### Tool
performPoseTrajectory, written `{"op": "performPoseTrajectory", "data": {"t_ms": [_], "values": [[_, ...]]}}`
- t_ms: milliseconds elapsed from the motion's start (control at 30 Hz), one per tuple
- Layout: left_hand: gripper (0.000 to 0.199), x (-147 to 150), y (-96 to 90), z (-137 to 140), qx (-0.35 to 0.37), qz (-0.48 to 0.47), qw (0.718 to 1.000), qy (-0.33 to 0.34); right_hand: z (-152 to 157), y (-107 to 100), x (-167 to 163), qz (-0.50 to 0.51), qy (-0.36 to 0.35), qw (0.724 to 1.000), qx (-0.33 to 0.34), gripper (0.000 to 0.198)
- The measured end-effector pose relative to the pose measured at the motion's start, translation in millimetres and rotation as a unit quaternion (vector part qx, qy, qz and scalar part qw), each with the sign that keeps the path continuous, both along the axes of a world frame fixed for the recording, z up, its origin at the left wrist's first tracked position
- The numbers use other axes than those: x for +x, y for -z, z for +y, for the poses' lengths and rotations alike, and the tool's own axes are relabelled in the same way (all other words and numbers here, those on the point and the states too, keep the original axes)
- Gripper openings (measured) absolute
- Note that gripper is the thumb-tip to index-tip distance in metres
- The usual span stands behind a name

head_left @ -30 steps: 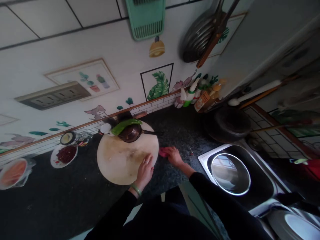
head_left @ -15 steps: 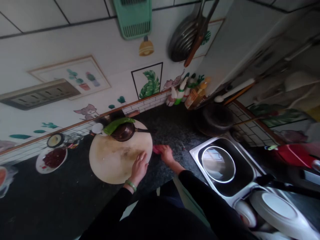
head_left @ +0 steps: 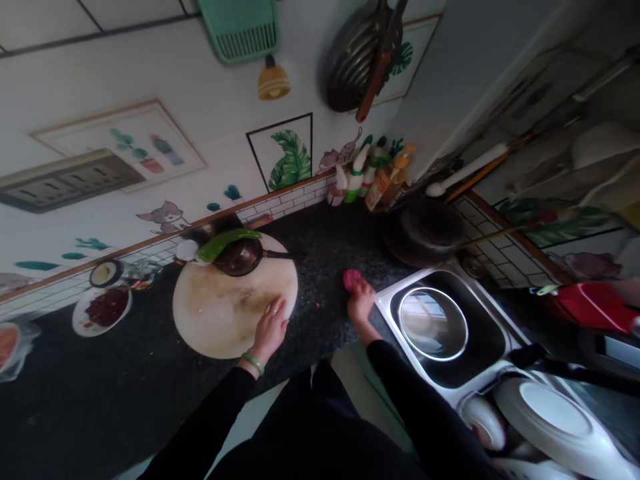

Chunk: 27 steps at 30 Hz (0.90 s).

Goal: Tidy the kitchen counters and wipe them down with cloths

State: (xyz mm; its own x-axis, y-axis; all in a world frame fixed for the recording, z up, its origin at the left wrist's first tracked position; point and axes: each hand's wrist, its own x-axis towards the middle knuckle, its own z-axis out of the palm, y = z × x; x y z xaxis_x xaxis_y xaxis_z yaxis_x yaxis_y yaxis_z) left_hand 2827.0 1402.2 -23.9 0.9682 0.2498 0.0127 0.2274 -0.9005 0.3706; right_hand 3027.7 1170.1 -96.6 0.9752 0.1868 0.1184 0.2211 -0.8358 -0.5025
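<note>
My right hand (head_left: 361,301) is closed on a pink cloth (head_left: 351,279) and presses it on the dark countertop (head_left: 325,243), just left of the sink. My left hand (head_left: 271,327) lies flat with its fingers stretched on the right part of a round cutting board (head_left: 210,320); a green bangle (head_left: 254,362) circles its wrist. At the back of the board sit a dark ladle-like pan (head_left: 243,258) and a long green pepper (head_left: 225,241). Small crumbs (head_left: 319,304) lie on the counter between my hands.
The steel sink (head_left: 387,303) holds a round metal basin (head_left: 433,323). White dishes (head_left: 550,413) are stacked at the lower right. Left of the board stand a plate of dark red food (head_left: 105,310) and a jar (head_left: 107,275). Bottles (head_left: 355,175) and a dark pot (head_left: 425,230) stand at the back.
My right hand has slid the pink cloth rightward over the counter, away from the board toward the sink. My left hand stays on the board. The whole view has shifted slightly.
</note>
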Motion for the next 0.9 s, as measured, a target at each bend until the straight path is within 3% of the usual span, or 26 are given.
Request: {"op": "performPoseTrajectory", "data": {"t_ms": [100,200,267,333,433,500,600,767,833,900], "values": [[0.051,1.2,-1.2,-0.5,0.011,0.004,1.000,0.004,42.4,1.6,-71.8,0.020,-0.052,0.998,0.041,0.056],[0.051,2.4,-0.6,-0.1,0.023,0.004,1.000,0.003,60.1,-8.3,-78.3,0.055,-0.118,0.987,0.089,0.056],[0.051,2.8,0.5,0.3,0.027,0.004,1.000,0.000,49.4,-21.4,-40.5,0.065,-0.146,0.981,0.114,0.054],[0.051,2.8,2.0,0.6,0.027,0.007,1.000,-0.004,27.0,-36.4,17.7,0.060,-0.144,0.981,0.113,0.051],[0.052,2.3,3.8,-0.2,0.024,0.013,1.000,-0.013,1.7,-50.1,96.9,0.082,-0.071,0.994,0.018,0.047],[0.054,2.5,4.0,-1.8,0.019,0.016,0.999,-0.020,5.0,-48.8,114.3,0.100,-0.013,0.994,-0.034,0.052],[0.055,4.2,1.5,-5.2,0.010,0.025,0.999,-0.030,32.8,-38.1,71.9,0.083,-0.034,0.994,-0.067,0.059],[0.053,7.2,-7.7,-10.8,0.007,0.037,0.999,-0.038,61.7,-32.5,-46.9,0.101,-0.251,0.962,-0.033,0.059],[0.054,8.0,-10.8,-12.0,0.006,0.035,0.999,-0.040,65.0,-36.5,-53.3,0.118,-0.305,0.945,-0.004,0.053],[0.055,8.7,-11.9,-12.7,0.005,0.033,0.998,-0.045,73.6,-43.6,-29.3,0.121,-0.321,0.939,0.014,0.048]]}}
